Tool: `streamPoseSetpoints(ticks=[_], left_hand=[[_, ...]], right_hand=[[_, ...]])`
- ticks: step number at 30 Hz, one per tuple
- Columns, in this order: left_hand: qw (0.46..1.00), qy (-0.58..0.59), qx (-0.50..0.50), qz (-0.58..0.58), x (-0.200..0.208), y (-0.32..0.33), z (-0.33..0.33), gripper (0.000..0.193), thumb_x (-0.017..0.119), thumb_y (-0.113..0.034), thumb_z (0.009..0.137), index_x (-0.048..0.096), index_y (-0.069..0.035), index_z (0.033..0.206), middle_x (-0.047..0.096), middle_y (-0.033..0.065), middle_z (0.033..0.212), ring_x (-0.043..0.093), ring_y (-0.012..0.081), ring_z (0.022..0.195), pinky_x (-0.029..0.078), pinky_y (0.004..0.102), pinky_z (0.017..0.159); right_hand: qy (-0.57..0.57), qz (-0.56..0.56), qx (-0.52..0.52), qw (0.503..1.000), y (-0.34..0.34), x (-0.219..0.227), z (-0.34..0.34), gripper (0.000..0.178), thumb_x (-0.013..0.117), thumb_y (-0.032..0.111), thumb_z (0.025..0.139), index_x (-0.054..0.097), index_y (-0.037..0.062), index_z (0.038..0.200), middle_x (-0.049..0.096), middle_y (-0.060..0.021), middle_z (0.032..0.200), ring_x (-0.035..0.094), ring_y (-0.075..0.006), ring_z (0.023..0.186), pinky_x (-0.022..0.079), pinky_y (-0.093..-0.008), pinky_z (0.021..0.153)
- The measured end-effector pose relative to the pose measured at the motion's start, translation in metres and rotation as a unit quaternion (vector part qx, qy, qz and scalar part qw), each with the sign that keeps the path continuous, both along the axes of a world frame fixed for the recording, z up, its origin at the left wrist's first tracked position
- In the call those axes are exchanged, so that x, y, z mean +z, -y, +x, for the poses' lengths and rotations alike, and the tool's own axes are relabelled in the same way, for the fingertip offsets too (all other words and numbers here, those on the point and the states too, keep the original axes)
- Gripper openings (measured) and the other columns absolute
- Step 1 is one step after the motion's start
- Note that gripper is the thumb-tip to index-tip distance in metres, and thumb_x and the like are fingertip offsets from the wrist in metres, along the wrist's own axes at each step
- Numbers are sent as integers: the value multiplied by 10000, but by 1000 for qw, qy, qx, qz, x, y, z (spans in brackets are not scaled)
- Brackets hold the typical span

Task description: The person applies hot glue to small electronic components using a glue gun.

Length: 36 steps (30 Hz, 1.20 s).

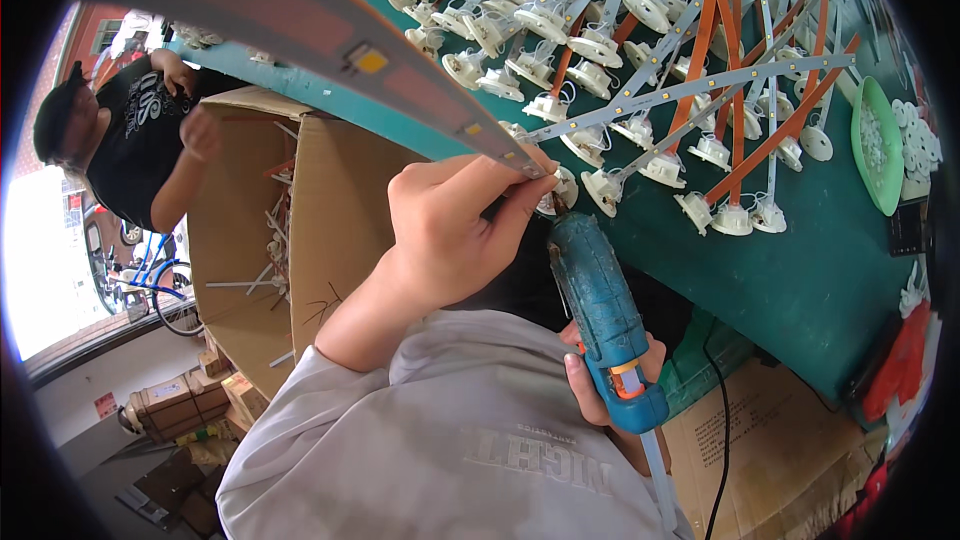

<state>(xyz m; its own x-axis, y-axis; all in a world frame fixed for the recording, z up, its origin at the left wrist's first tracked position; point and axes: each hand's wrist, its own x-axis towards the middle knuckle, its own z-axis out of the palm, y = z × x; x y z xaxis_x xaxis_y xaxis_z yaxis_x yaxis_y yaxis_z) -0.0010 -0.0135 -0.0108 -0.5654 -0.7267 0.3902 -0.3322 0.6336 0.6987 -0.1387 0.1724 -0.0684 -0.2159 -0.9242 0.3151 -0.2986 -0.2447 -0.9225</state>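
The workbench point(800, 280) is covered in dark green and crowded toward its far side with rows of small white lamp bases point(600, 45), each joined to a narrow LED strip, some strips pale grey, some orange, fanning across one another. A green plastic dish point(880, 145) of small white parts sits near the right edge of the bench, with more white discs just beyond it. The person's left hand point(450, 225) is closed around the end of one long LED strip point(330, 35), pinching it between thumb and fingers just over the bench edge; the strip runs up and away to the left, with small yellow chips showing along it. The right hand point(605, 380) grips the handle of a blue glue gun point(600, 310), whose nozzle points up at the spot where the strip is pinched, a clear glue stick poking out behind. Left of the bench stands a big open cardboard box point(260, 240) holding white sticks. Beyond it another person in a black shirt point(140, 140) stands by a bright doorway with a blue bicycle point(150, 280) outside, and more cartons sit on the floor
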Motion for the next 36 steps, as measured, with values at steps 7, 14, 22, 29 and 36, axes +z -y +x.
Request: streamPoseSetpoints(ticks=[7, 14, 22, 29, 36], left_hand=[[1000, -3, -3, 8, 2, 1, -1, 93, 697, 145, 799, 677, 94, 875, 735, 147, 874, 717, 165, 756, 579, 249, 649], [1000, -9, -6, 5, 0, 1, 0, 82, 697, 143, 797, 667, 102, 862, 735, 155, 878, 719, 169, 759, 586, 249, 641], [1000, -7, -5, -4, 2, 0, -1, 86, 697, 140, 796, 677, 95, 867, 737, 146, 870, 718, 161, 736, 585, 242, 629], [1000, -4, -5, -6, 0, 1, 0, 88, 703, 136, 792, 680, 93, 865, 738, 144, 862, 712, 153, 714, 578, 238, 618], [1000, 3, -8, -30, 1, 0, 0, 102, 717, 126, 785, 687, 75, 868, 741, 134, 855, 694, 133, 671, 556, 229, 586]], right_hand=[[-77, -37, 9, 996, 2, -1, 1, 191, 757, 57, 648, 601, 48, 759, 598, -55, 615, 556, -199, 435, 477, -251, 459], [15, 25, 2, 1000, 2, 3, 4, 187, 753, 56, 649, 595, 53, 749, 591, -53, 607, 549, -196, 425, 473, -246, 457], [-11, 16, -4, 1000, 3, 8, 0, 186, 745, 46, 654, 578, 54, 735, 575, -46, 590, 520, -181, 410, 446, -242, 437], [9, 22, 0, 1000, 3, 11, -1, 182, 738, 30, 661, 568, 47, 724, 573, -48, 588, 524, -178, 414, 454, -241, 449], [-25, 59, 16, 998, -4, 20, -2, 187, 734, 19, 689, 628, 20, 843, 629, -71, 667, 608, -205, 502, 501, -268, 493]])
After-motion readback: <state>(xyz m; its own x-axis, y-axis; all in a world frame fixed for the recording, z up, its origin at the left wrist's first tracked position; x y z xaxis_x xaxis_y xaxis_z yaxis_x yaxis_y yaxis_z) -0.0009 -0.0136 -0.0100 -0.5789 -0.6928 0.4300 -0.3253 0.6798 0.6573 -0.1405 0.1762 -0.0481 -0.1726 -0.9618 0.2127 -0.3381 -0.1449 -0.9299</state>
